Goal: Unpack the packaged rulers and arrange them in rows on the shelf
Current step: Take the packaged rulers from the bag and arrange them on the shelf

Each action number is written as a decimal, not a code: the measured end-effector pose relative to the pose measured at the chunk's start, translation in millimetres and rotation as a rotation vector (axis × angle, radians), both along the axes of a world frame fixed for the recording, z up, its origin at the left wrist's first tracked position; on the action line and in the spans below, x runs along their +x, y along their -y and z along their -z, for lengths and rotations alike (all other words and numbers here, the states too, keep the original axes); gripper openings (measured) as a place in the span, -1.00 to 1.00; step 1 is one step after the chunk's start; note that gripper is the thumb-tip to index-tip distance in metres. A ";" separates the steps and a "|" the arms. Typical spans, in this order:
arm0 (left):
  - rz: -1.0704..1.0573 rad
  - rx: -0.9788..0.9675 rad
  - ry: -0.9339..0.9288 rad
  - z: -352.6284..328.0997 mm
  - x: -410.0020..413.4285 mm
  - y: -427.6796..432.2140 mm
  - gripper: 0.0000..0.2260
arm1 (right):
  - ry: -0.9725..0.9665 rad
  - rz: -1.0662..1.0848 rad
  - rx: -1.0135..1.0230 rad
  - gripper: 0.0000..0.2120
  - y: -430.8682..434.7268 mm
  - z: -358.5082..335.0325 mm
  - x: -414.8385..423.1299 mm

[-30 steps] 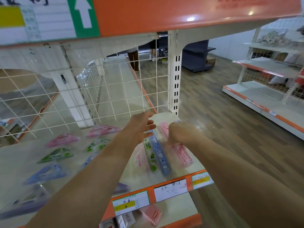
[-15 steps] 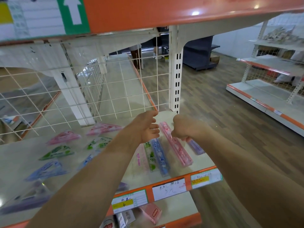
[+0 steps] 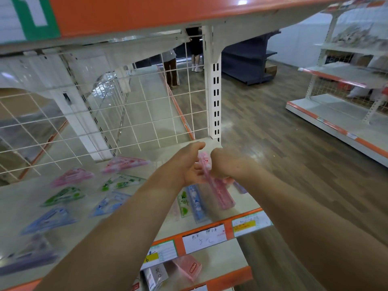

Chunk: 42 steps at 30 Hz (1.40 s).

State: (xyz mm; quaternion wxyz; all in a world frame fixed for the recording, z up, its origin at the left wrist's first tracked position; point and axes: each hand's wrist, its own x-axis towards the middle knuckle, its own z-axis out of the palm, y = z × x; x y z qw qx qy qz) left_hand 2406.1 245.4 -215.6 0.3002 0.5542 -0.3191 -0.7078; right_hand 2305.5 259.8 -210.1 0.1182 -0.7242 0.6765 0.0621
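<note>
My right hand (image 3: 223, 164) is closed over the far part of a pink ruler (image 3: 219, 191), which points toward the shelf's front edge. The fingertips of my left hand (image 3: 189, 164) touch that ruler's left side, thumb stretched out toward the back. Left of the pink ruler, a blue ruler (image 3: 197, 204) and a green ruler (image 3: 183, 203) lie side by side on the white shelf (image 3: 151, 162). A purple ruler (image 3: 239, 187) lies to its right, partly hidden by my right forearm.
Pink, green, blue and purple triangular set squares (image 3: 63, 196) lie in rows on the shelf's left part. A wire grid (image 3: 126, 114) and a white post (image 3: 215, 101) close the back. Price labels (image 3: 203, 238) line the orange front edge. Small boxes (image 3: 186, 267) sit on the shelf below.
My right hand set down the purple ruler at the right and closed on the pink ruler. My left hand's fingers have come against the pink ruler.
</note>
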 end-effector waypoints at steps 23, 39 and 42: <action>0.674 -0.720 1.216 32.0 75.3 -28.9 -0.73 | 0.000 -0.417 -0.099 -0.64 -6.2 28.0 22.9; 0.766 -0.764 1.421 20.3 52.0 -46.1 -0.61 | 0.028 -0.409 -0.108 -0.67 23.6 12.8 18.4; 0.795 -0.747 1.430 27.2 44.3 -55.3 -0.58 | 0.043 -0.358 -0.074 -0.57 49.4 6.5 31.7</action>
